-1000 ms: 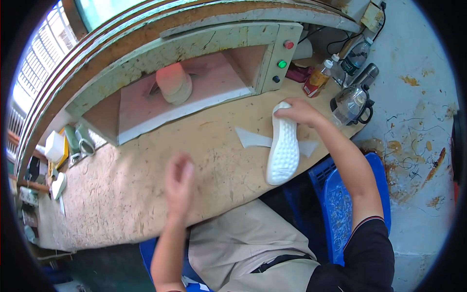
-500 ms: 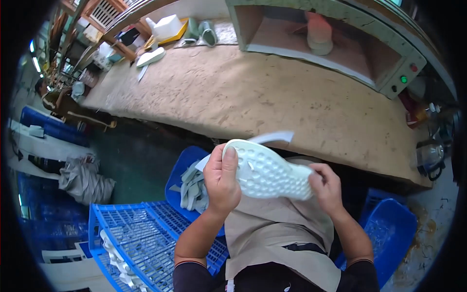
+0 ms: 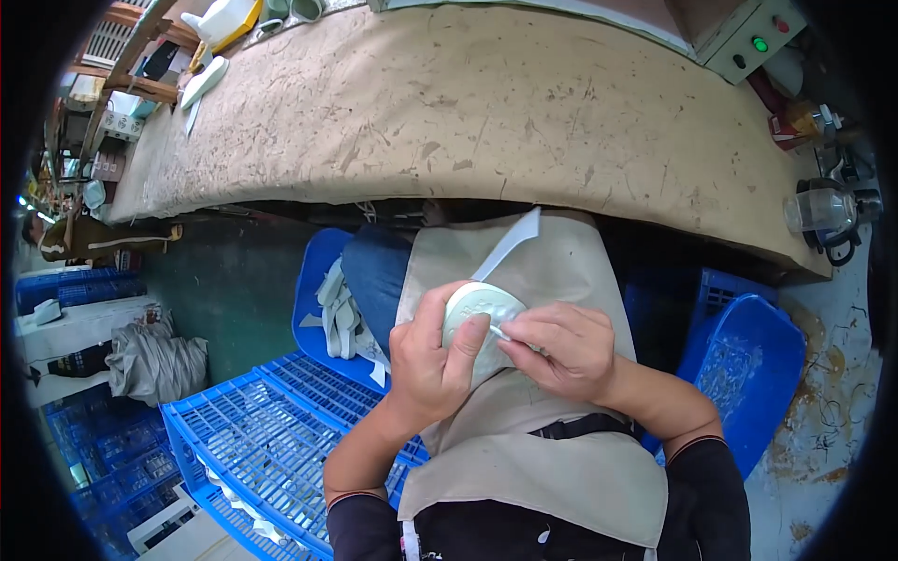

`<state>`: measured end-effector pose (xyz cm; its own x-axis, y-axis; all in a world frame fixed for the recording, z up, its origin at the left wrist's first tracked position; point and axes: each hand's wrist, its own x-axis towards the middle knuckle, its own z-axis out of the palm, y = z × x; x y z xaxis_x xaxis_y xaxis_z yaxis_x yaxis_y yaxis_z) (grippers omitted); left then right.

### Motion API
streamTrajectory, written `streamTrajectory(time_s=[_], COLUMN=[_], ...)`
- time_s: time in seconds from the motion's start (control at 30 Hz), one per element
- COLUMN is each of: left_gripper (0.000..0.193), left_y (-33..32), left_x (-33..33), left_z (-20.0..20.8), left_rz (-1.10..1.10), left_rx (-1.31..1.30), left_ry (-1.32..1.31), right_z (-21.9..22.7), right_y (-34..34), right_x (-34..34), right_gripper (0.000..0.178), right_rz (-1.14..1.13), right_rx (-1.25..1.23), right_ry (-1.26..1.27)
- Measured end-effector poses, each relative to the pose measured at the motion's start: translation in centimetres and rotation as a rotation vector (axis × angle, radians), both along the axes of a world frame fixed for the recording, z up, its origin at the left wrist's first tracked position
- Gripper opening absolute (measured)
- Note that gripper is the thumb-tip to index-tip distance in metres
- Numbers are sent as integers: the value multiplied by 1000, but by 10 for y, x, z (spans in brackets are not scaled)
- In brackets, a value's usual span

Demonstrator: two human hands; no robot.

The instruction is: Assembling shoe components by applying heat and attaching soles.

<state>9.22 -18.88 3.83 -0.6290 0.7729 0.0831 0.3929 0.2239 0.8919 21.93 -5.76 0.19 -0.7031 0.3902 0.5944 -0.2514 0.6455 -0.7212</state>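
A pale mint shoe sole (image 3: 494, 299) with a bumpy face is held close above my apron. My left hand (image 3: 426, 360) is closed round it, thumb pressed on its face. My right hand (image 3: 571, 351) pinches at the sole's surface; a small pale bit shows by the fingertips, too small to name. From the sole's far edge a flat white strip (image 3: 512, 245) sticks out; where it is held is hidden. Beside my leg stands a blue tub (image 3: 307, 299) with several pale sole-like pieces (image 3: 341, 318) in it.
The worn tan workbench (image 3: 449, 112) spans the far side, with a white shoe piece (image 3: 203, 82) at its left. A blue slatted rack (image 3: 271, 430) stands at lower left. Another blue tub (image 3: 753, 374) is at right. A heating box (image 3: 739, 47) sits at top right.
The sole has been turned from lying sideways to pointing toward me. My right hand has moved left from its narrow end to its face. The view has tipped down.
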Motion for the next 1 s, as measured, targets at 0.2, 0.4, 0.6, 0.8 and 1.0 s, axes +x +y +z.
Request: streamTrajectory(time_s=[0.2,0.4,0.6,0.8,1.0], left_gripper=[23,22,23,25,25], left_y=[-7,-14,-19,-29,-41], left_x=[1,-1,-3,-5,-8], left_z=[-17,-24,-29,-39,-57], left_rz=[1,33,76,113,174], left_rx=[26,18,44,76,120], left_ry=[-9,-59,-112,-181,-238], right_z=[-18,-23,-26,-33,-35], right_y=[-5,-8,-8,-17,-26], right_x=[5,-2,-7,-13,-22], right_gripper=[16,15,10,7,7], right_rz=[6,35,117,138,143], right_rx=[36,129,291,329,318], right_ry=[19,75,107,133,132])
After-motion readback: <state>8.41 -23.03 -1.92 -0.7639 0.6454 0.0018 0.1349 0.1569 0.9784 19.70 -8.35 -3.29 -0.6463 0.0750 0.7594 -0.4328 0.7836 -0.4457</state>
